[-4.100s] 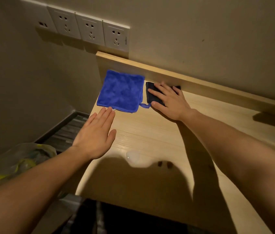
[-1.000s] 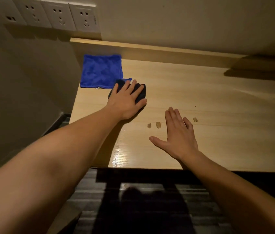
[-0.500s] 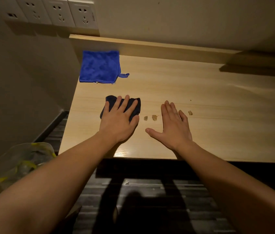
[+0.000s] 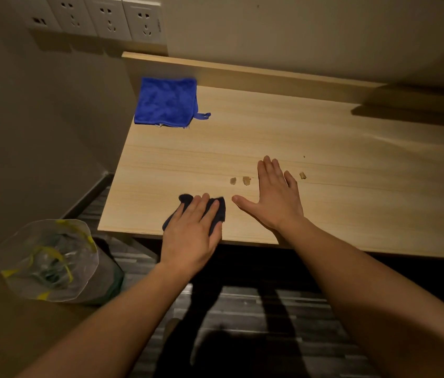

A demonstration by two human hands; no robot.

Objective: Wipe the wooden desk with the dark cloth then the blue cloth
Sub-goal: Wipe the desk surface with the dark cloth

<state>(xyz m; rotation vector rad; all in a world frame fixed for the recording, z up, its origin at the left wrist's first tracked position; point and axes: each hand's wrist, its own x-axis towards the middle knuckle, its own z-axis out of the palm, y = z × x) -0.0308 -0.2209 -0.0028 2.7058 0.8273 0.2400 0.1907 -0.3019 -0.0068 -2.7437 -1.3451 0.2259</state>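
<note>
The light wooden desk [image 4: 338, 148] fills the upper right of the head view. My left hand [image 4: 190, 236] presses flat on the dark cloth [image 4: 219, 211] at the desk's front edge, and only the cloth's far corners show past the fingers. My right hand [image 4: 275, 197] lies flat and open on the wood just to the right, holding nothing. The blue cloth [image 4: 167, 102] lies folded at the back left corner, its small loop pointing right.
Three small brown crumbs [image 4: 246, 180] sit on the desk near my right hand's fingers. A bin lined with a clear bag [image 4: 49, 260] stands on the floor left of the desk. Wall sockets [image 4: 109, 19] are above the back left corner.
My left hand has dragged the dark cloth from beside the blue cloth toward me to the front edge. Four seconds ago my right hand held the dark cloth. My right hand stays flat.
</note>
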